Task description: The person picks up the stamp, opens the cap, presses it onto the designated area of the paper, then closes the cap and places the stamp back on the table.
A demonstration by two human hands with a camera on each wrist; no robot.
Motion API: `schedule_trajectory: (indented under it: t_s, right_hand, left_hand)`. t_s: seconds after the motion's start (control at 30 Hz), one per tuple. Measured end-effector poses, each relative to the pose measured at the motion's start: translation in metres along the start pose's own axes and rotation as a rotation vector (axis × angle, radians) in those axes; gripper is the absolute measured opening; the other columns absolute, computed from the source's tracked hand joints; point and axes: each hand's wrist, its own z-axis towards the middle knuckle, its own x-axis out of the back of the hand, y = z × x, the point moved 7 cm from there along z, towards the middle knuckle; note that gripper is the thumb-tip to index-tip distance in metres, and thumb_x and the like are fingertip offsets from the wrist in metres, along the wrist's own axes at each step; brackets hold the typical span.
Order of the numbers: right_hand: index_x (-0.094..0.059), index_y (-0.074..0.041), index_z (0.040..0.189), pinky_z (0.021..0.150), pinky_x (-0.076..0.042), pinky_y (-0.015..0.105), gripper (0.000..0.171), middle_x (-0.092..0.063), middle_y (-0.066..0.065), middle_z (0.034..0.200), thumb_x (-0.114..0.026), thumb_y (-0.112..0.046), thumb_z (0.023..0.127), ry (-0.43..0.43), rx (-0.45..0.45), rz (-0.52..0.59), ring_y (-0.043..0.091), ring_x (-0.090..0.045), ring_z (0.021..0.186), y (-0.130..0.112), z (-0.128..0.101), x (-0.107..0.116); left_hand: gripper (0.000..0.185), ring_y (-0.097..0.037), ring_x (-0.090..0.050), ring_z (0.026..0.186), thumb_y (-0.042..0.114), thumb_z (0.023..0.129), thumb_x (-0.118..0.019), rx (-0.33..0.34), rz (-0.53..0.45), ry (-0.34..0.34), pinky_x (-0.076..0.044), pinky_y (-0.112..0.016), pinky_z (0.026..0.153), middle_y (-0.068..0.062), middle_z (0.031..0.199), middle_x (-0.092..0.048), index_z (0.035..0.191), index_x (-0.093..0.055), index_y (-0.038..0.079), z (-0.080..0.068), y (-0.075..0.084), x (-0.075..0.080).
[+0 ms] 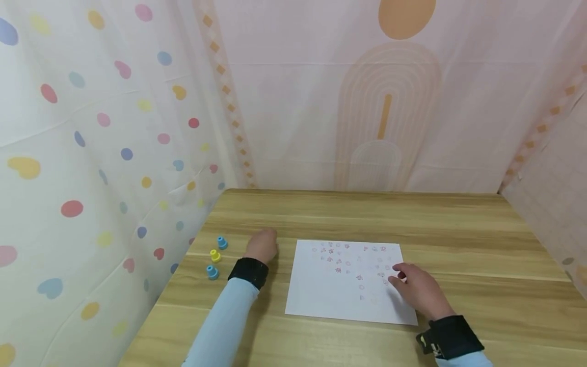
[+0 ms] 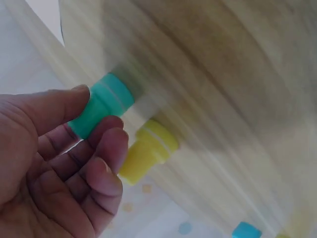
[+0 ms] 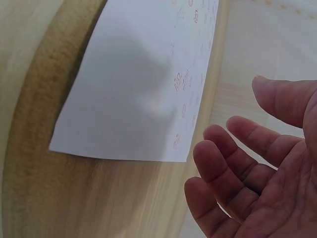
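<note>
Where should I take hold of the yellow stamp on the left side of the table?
Pinch the yellow stamp at its narrower upper part, coming from above with thumb and fingers. It seems to stand on its wider end, and blue stamps sit close on either side.

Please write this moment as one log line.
left hand: pinches green stamp | right hand: open, at paper edge | yellow stamp: on table

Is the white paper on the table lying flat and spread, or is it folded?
Spread flat: the paper shows all four corners on the table, without visible folds.
</note>
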Motion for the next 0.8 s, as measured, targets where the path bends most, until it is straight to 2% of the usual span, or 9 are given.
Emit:
schedule_trajectory:
  t_s: [0.2, 0.33, 0.67, 0.8]
  right_hand:
    - [-0.059, 0.005, 0.128, 0.071, -0.051, 0.04, 0.042, -0.063, 0.014, 0.104, -0.066, -0.021, 0.096, 0.001, -0.008, 0.001, 0.024, -0.056, 0.083, 0.0018, 0.0004, -0.0018]
    - [-0.059, 0.005, 0.128, 0.072, -0.051, 0.041, 0.042, -0.063, 0.014, 0.104, -0.066, -0.021, 0.096, 0.001, -0.005, 0.002, 0.024, -0.056, 0.083, 0.002, 0.0006, -0.0023]
    - [-0.06, 0.006, 0.126, 0.071, -0.05, 0.04, 0.04, -0.063, 0.013, 0.101, -0.066, -0.02, 0.096, 0.013, 0.004, 0.0, 0.023, -0.056, 0.082, 0.002, 0.0034, -0.0043]
    - [-0.059, 0.006, 0.126, 0.07, -0.05, 0.039, 0.04, -0.062, 0.012, 0.1, -0.065, -0.02, 0.096, 0.012, -0.015, 0.006, 0.024, -0.054, 0.081, 0.0024, 0.0029, -0.0035]
  left_hand:
    - [0.017, -0.027, -0.063, 0.086, -0.006, 0.093, -0.057, -0.019, -0.004, -0.02, -0.053, -0.041, 0.084, -0.019, 0.098, -0.068, 0.107, -0.066, -0.007, -0.0003, 0.0006, -0.0046]
    - [0.019, -0.026, -0.063, 0.086, -0.005, 0.094, -0.056, -0.013, -0.018, -0.027, -0.053, -0.04, 0.085, -0.019, 0.099, -0.068, 0.11, -0.066, -0.007, -0.0005, 0.0013, -0.0033]
    - [0.013, -0.025, -0.062, 0.079, -0.002, 0.094, -0.059, -0.018, -0.064, -0.003, -0.054, -0.04, 0.077, -0.016, 0.091, -0.068, 0.104, -0.066, -0.004, -0.0015, -0.0027, -0.001]
    - [0.011, -0.024, -0.061, 0.078, 0.0, 0.093, -0.062, -0.008, -0.125, 0.011, -0.054, -0.04, 0.075, -0.015, 0.089, -0.067, 0.103, -0.067, -0.003, -0.0019, -0.0014, -0.0003]
